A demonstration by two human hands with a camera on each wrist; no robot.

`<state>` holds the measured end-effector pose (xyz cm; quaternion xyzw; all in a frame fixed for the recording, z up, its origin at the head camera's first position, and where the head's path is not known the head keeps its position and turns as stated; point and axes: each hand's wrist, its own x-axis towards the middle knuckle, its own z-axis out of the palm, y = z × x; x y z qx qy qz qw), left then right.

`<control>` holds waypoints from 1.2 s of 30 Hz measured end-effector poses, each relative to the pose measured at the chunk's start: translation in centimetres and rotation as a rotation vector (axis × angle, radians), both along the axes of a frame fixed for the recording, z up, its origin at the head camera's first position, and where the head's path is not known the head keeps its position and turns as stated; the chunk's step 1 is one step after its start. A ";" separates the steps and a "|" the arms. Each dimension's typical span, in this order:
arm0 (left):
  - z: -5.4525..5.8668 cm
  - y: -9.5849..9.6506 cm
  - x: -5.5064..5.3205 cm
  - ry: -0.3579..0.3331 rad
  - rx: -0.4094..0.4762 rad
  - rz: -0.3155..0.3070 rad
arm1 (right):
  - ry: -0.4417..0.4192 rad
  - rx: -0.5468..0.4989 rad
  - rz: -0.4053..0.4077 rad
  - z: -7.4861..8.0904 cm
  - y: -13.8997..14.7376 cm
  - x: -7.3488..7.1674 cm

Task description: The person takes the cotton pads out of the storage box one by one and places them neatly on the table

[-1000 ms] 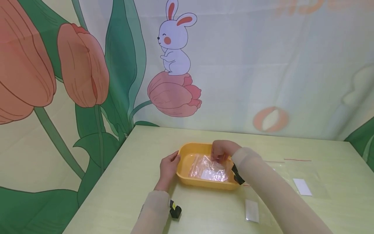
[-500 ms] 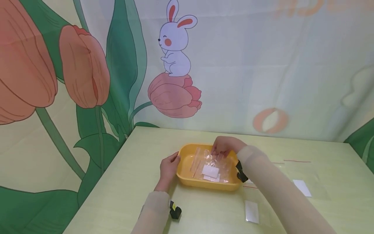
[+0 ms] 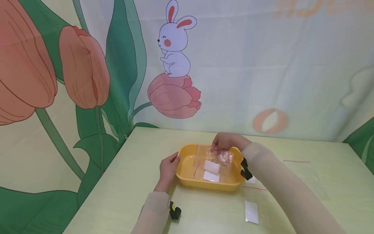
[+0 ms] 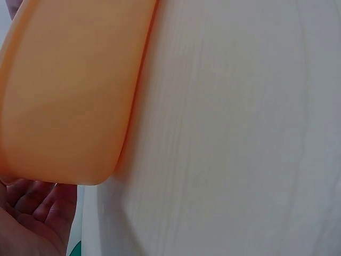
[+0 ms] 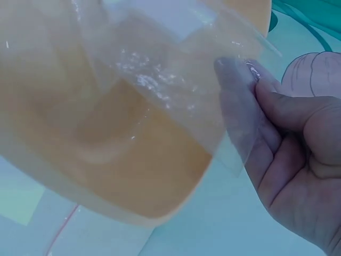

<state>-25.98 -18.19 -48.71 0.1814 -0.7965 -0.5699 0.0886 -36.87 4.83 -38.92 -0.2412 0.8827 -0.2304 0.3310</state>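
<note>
Pale beige long sleeves [image 3: 287, 187]; black left wrist camera [image 3: 175, 213] with yellow patch [image 3: 174, 206]; black, angular right wrist camera [image 3: 246, 170].

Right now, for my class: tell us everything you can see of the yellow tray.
The tray is yellow and looks like smooth plastic: an oblong with rounded corners, low walls and a rim. It sits on the table, open side up, long sides across the head view. The left hand holds its left end. At least one clear bag lies inside.

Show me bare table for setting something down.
Bare: left of the left sleeve; in front of the yellow tray, between left wrist camera and nearest bag. Crowded: right of the tray, where bags flank the right sleeve.
</note>
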 end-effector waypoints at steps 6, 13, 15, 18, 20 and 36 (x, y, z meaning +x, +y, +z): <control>0.0 0.1 0.0 0.008 -0.001 -0.008 | -0.018 -0.041 0.008 0.5 0.4 0.0; -0.2 0.0 -0.1 0.001 0.009 -0.001 | 0.043 -0.060 0.017 1.6 0.9 0.6; -0.1 0.0 -0.1 0.003 0.010 0.001 | 0.049 -0.071 0.024 1.7 1.1 0.7; 0.0 0.0 -0.1 0.005 0.010 0.001 | 0.057 -0.080 0.021 1.9 1.5 0.8; 0.0 0.0 -0.1 0.003 0.009 0.000 | 0.052 -0.087 0.019 2.0 1.8 0.9; -0.1 -0.2 0.1 0.016 -0.011 -0.031 | -0.047 -0.319 -0.065 2.6 4.7 2.0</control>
